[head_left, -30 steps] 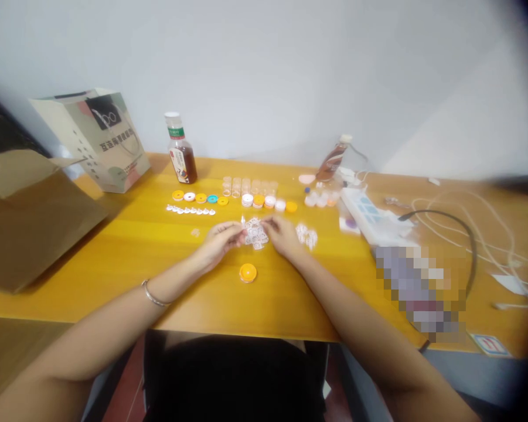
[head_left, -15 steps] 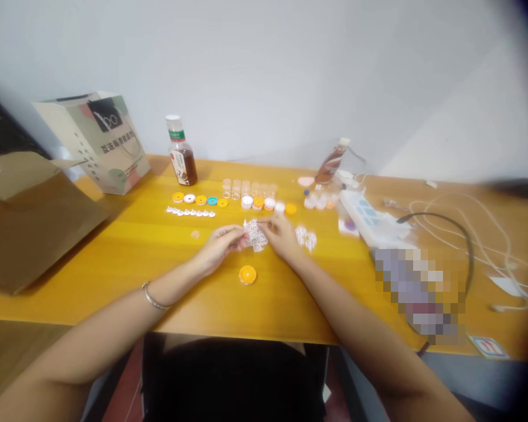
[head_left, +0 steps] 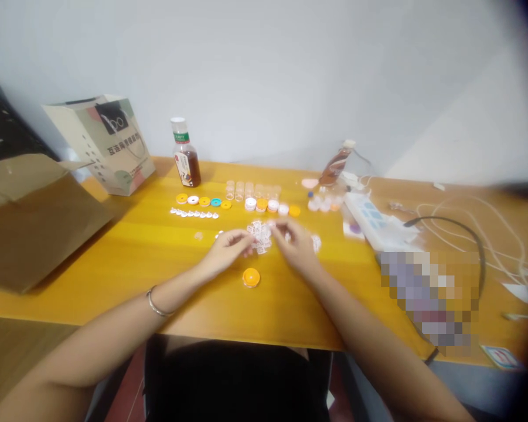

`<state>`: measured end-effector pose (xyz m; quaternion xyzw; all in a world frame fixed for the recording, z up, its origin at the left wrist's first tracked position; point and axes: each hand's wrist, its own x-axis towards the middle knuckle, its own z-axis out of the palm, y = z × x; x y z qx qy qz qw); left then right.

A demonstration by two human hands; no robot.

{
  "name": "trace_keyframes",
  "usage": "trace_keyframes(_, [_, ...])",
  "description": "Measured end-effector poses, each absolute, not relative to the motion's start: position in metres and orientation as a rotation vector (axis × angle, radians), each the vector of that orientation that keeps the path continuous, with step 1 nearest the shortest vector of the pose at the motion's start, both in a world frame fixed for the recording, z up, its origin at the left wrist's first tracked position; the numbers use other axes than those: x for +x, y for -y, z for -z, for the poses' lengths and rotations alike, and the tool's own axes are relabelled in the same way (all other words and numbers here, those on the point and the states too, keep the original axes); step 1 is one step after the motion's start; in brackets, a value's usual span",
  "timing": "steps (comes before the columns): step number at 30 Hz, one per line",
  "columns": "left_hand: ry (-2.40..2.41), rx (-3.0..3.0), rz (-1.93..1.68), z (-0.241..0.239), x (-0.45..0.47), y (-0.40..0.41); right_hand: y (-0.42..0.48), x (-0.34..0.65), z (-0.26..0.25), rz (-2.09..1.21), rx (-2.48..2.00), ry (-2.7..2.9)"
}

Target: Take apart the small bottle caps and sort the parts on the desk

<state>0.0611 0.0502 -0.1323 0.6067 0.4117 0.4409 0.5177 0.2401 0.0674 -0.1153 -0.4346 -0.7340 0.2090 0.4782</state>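
Note:
A pile of small white openwork plastic pieces [head_left: 259, 237] lies on the table between my hands. At its left edge, my left hand [head_left: 232, 247] has its fingers curled together; whatever they may hold is too small and blurred to name. My right hand [head_left: 293, 240] is over the pile's right side, thumb and forefinger closed on something pale that I cannot make out. More white pieces [head_left: 317, 243] show partly behind the right hand. Closer to me sits a round orange-topped container [head_left: 251, 278]. A tiny white piece [head_left: 220, 234] lies just behind my left hand.
Behind the hands run rows of coloured discs [head_left: 204, 201], small white parts [head_left: 194, 213], clear cups [head_left: 246, 190] and lidded round containers [head_left: 261, 204]. Bottles [head_left: 187, 161], a paper bag [head_left: 123, 149] and a cardboard box [head_left: 39, 228] stand farther out. Cables [head_left: 474, 240] spread at right.
My right hand has drawn slightly right from the pile, and my left hand has lowered a little, showing a tiny white piece behind it. The whole view has shifted slightly.

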Motion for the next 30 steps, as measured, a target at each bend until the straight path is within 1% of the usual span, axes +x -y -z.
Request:
trace_keyframes(4, [-1.009, 1.529, -1.036, 0.131, 0.057, -0.051, -0.088, 0.293, 0.089, -0.58, -1.426, 1.73])
trace_keyframes(7, [-1.018, 1.592, -1.006, 0.128, 0.055, -0.05, -0.096, 0.331, 0.08, -0.661, -1.64, 1.771])
trace_keyframes(9, [-1.044, 1.726, -0.973, 0.126, 0.053, -0.048, -0.097, 0.346, 0.081, -0.736, -1.688, 1.834])
trace_keyframes(12, [-1.064, 2.116, -0.932, 0.122, 0.05, -0.045, -0.098, 0.353, 0.087, -0.792, -1.757, 1.932])
trace_keyframes(14, [-1.012, 2.352, -0.88, 0.119, 0.047, -0.043, -0.099, 0.352, 0.09, -0.799, -1.812, 1.984])
trace_keyframes(17, [-0.907, 2.535, -0.726, 0.114, 0.043, -0.041, -0.098, 0.348, 0.088, -0.818, -1.885, 2.078])
trace_keyframes(22, [-0.77, 2.666, -0.442, 0.109, 0.038, -0.042, -0.098, 0.344, 0.086, -0.818, -1.964, 2.121])
trace_keyframes(26, [-0.712, 2.664, -0.369, 0.112, 0.037, -0.042, -0.1, 0.346, 0.09, -0.837, -2.001, 2.132])
trace_keyframes(30, [-0.717, 2.653, -0.333, 0.117, 0.039, -0.042, -0.097, 0.344, 0.085, -0.723, -1.996, 2.073])
